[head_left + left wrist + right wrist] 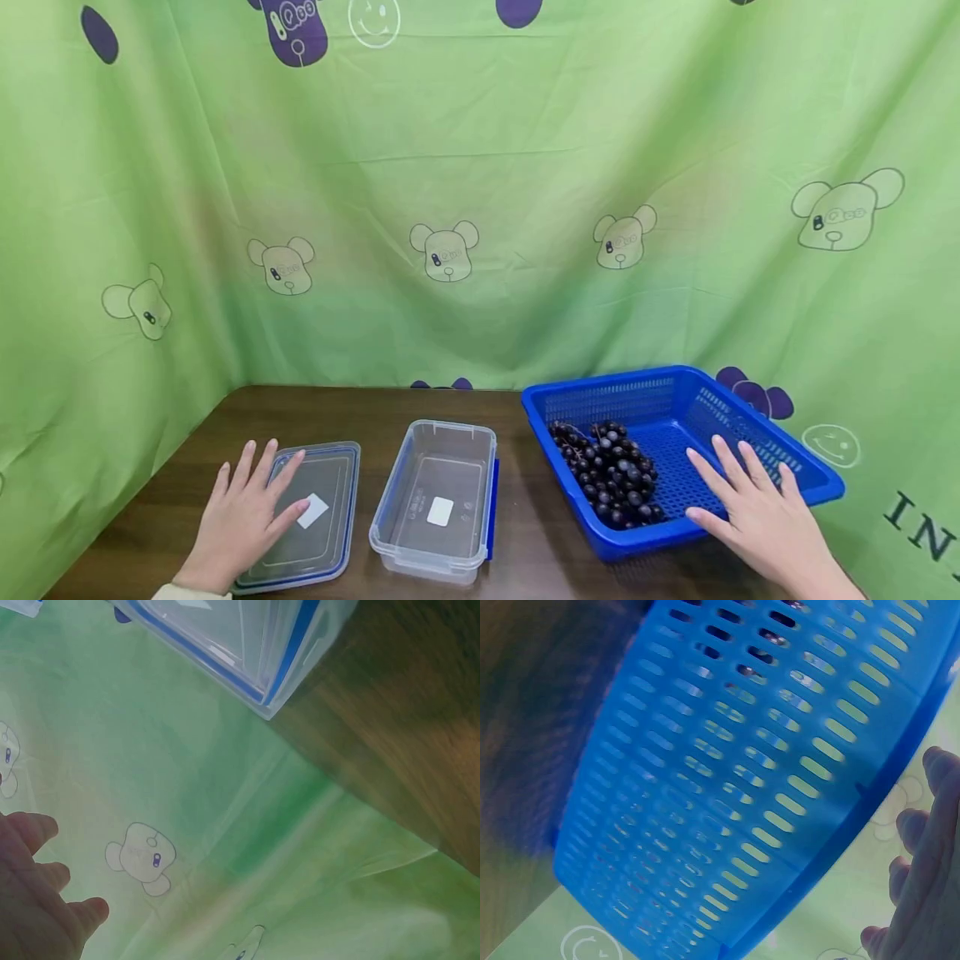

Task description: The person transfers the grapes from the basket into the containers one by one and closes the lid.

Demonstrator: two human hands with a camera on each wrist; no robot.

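Observation:
In the head view my left hand (243,517), fingers spread, is over the left part of a clear lid (330,492) with a blue seal and a white label. To its right a clear plastic food container (427,533) stands uncovered, a white label inside it. A bunch of dark grapes (615,475) lies in the left half of a blue plastic basket (675,417). My right hand (765,517) is spread at the basket's front right rim and holds nothing. The right wrist view shows the slotted basket wall (705,765) beside the fingers; whether they touch it I cannot tell.
Everything stands on a dark brown wooden table (360,408). A green cloth (480,183) with bear prints hangs behind and at both sides. A blue latch flap (492,508) hangs along the container's right side.

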